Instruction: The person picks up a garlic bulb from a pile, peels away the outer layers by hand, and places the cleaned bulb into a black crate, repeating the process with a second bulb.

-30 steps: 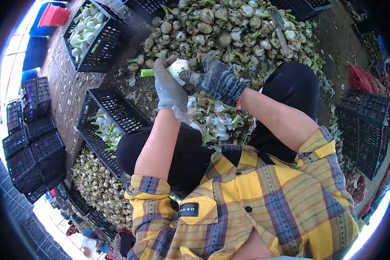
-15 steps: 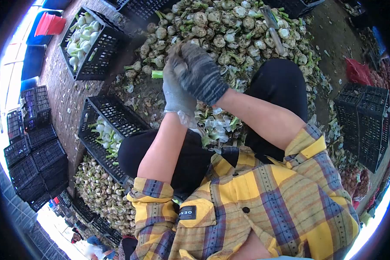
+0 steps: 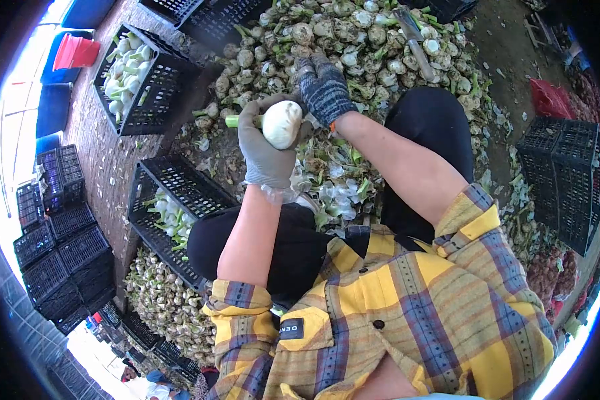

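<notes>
My left hand (image 3: 265,157), in a pale grey glove, is closed round a peeled white garlic bulb (image 3: 283,125). Its short green stem pokes out to the left between thumb and fingers. Just beyond it to the right, my right hand (image 3: 325,90) wears a dark striped glove. That hand's fingers stretch out over the near side of a heap of unpeeled garlic bulbs (image 3: 380,40), close to a dirty bulb; its fingertips are partly hard to make out. Loose white skins (image 3: 340,193) lie below the hands, between my knees.
A black crate of peeled garlic (image 3: 147,83) stands at upper left, and another black crate (image 3: 180,183) beside my left knee. A tool with a wooden handle (image 3: 421,61) lies on the heap. More garlic (image 3: 163,287) covers the floor at lower left. Stacked crates (image 3: 559,180) stand right.
My hands, pressed together round the bulb before, have come apart. The right moved up and right to the heap; the left keeps the garlic, whose white surface now shows.
</notes>
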The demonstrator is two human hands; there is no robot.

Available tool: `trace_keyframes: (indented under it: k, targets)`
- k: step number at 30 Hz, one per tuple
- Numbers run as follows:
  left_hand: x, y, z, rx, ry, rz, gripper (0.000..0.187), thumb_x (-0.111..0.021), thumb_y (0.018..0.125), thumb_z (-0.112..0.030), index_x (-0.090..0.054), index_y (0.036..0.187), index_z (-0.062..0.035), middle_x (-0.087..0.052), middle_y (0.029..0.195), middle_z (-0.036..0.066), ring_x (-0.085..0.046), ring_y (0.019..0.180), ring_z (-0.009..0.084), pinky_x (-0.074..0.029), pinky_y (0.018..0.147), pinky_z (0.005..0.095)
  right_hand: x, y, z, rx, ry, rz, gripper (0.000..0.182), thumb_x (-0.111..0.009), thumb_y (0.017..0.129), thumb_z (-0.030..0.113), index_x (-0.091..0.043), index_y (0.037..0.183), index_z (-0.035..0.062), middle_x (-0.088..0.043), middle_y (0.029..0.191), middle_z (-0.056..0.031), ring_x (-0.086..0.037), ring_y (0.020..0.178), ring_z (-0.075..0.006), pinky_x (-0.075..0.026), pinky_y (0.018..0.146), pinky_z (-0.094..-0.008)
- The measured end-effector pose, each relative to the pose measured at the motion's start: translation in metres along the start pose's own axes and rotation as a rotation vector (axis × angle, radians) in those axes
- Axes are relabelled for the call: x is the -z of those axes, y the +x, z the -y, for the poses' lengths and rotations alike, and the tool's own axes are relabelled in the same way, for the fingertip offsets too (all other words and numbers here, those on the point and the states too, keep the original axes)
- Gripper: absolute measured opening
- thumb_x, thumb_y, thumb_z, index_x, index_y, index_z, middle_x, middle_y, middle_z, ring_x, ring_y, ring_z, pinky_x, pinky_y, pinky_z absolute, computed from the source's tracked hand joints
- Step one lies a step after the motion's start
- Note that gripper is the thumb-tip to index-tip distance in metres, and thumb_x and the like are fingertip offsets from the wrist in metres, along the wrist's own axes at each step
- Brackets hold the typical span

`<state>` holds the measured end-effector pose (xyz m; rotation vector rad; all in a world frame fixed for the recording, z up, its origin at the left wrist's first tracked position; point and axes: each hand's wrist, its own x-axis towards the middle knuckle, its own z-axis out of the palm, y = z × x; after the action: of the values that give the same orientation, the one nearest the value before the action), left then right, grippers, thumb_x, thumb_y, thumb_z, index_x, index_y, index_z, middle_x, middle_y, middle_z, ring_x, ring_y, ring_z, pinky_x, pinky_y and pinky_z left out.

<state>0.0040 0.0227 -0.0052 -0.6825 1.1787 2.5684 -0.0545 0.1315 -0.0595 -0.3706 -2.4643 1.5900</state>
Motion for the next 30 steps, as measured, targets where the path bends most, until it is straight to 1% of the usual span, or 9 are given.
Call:
trace_keyframes:
  k: [5, 7, 12, 13, 15, 16, 17, 21, 30]
  targets:
    - [0.014, 0.015, 0.001, 0.032, -0.179, -0.061, 0.027, -0.045, 0.089, -0.033, -0.056, 0.090, -0.0083, -0.061, 0.084, 0.006, -0.061, 0.079, 0.0198, -0.052, 0.072, 0.0399, 0.016, -0.025, 0.046, 0.365, 0.182, 0.039, 0.028, -0.046, 0.090, 0.027, -0.056, 0.088, 0.0009, -0.057, 0.089, -0.0221, -0.054, 0.090, -0.0389, -0.042, 0.081, -0.0466]
    - [0.021, 0.021, 0.008, 0.008, -0.228, -0.022, 0.019, -0.049, 0.088, -0.025, -0.056, 0.090, -0.0066, -0.059, 0.082, 0.005, -0.060, 0.079, 0.0175, -0.053, 0.072, 0.0358, 0.014, -0.026, 0.043, 0.314, 0.161, 0.068, 0.028, -0.046, 0.090, 0.028, -0.056, 0.088, 0.0017, -0.058, 0.090, -0.0218, -0.054, 0.090, -0.0389, -0.042, 0.081, -0.0462]
    - [0.009, -0.003, 0.002, -0.516, 0.512, 0.134, 0.017, -0.059, 0.079, 0.004, -0.055, 0.095, 0.0001, -0.060, 0.087, 0.006, -0.059, 0.081, 0.0147, -0.052, 0.072, 0.0266, 0.010, -0.009, 0.016, 0.114, -0.064, 0.082, 0.034, -0.049, 0.090, 0.028, -0.055, 0.109, 0.0000, -0.059, 0.102, -0.0219, -0.055, 0.098, -0.0364, -0.043, 0.087, -0.0392]
    - [0.013, 0.006, 0.004, -0.455, 0.380, 0.128, 0.018, -0.059, 0.078, 0.005, -0.055, 0.095, 0.0004, -0.060, 0.087, 0.007, -0.059, 0.081, 0.0144, -0.052, 0.072, 0.0263, 0.009, -0.007, 0.014, 0.059, 0.055, 0.128, 0.030, -0.049, 0.090, 0.028, -0.056, 0.103, 0.0014, -0.062, 0.095, -0.0185, -0.061, 0.087, -0.0318, -0.048, 0.077, -0.0401]
    - [0.017, 0.010, -0.001, -0.460, 0.304, 0.091, 0.014, -0.056, 0.083, -0.006, -0.055, 0.095, 0.0002, -0.061, 0.089, 0.008, -0.060, 0.082, 0.0165, -0.052, 0.072, 0.0291, 0.026, -0.014, 0.032, -0.304, 0.477, 0.297, 0.029, -0.054, 0.088, 0.030, -0.057, 0.097, 0.0020, -0.062, 0.085, -0.0139, -0.062, 0.073, -0.0254, -0.050, 0.065, -0.0359]
    - [0.020, 0.015, -0.011, -0.152, -0.153, 0.086, 0.024, -0.046, 0.089, -0.023, -0.056, 0.094, -0.0021, -0.062, 0.088, 0.008, -0.061, 0.081, 0.0196, -0.053, 0.073, 0.0333, 0.033, -0.017, 0.038, -0.490, 0.688, 0.379, 0.029, -0.057, 0.087, 0.030, -0.058, 0.094, 0.0022, -0.062, 0.080, -0.0116, -0.062, 0.067, -0.0221, -0.051, 0.059, -0.0339]
    - [0.021, 0.016, -0.013, -0.155, -0.125, 0.020, 0.029, -0.041, 0.090, -0.028, -0.056, 0.094, -0.0032, -0.062, 0.087, 0.008, -0.061, 0.080, 0.0208, -0.053, 0.073, 0.0348, 0.028, -0.010, 0.026, -0.536, 0.867, 0.567, 0.032, -0.063, 0.083, 0.034, -0.059, 0.090, 0.0022, -0.059, 0.072, -0.0062, -0.059, 0.057, -0.0136, -0.050, 0.051, -0.0274]
    - [0.021, 0.021, -0.016, -0.126, -0.197, -0.006, 0.029, -0.039, 0.090, -0.029, -0.055, 0.093, -0.0058, -0.062, 0.087, 0.009, -0.061, 0.080, 0.0209, -0.052, 0.073, 0.0355, 0.051, -0.031, 0.045, -0.396, 0.665, 0.731, 0.044, -0.068, 0.078, 0.043, -0.060, 0.087, 0.0012, -0.061, 0.073, -0.0073, -0.061, 0.062, -0.0146, -0.050, 0.054, -0.0258]
    - [0.026, 0.028, -0.012, -0.124, -0.134, -0.016, 0.024, -0.043, 0.087, -0.030, -0.055, 0.090, -0.0098, -0.063, 0.085, 0.008, -0.061, 0.079, 0.0219, -0.051, 0.069, 0.0357, 0.053, -0.038, 0.044, -0.465, 0.763, 0.821, 0.033, -0.067, 0.081, 0.026, -0.059, 0.101, 0.0007, -0.064, 0.085, -0.0090, -0.062, 0.073, -0.0147, -0.052, 0.066, -0.0272]
